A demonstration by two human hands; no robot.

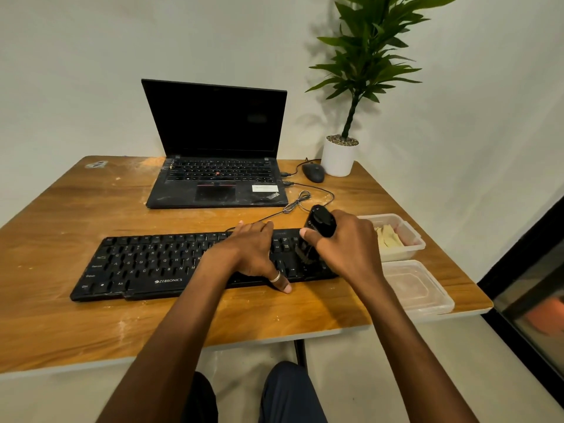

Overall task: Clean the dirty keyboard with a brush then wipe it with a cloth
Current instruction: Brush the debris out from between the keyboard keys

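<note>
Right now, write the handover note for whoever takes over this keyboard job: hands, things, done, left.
Left hand: open, flat on the keyboard, steadying it.
Right hand: grip round the black brush, bristles down on the keyboard's right end.
Cloth: what looks like it lies in the clear tub beside the keyboard's right end.
Done: brush picked up and on the keys; how much is brushed cannot be told.
Left: finish brushing, then wipe with the cloth.

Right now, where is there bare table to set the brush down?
Bare table lies left of the laptop, behind the keyboard, and along the near edge before the keyboard. The right side is crowded: the cloth container, the clear container, the coiled cable, the mouse and the plant pot.
</note>
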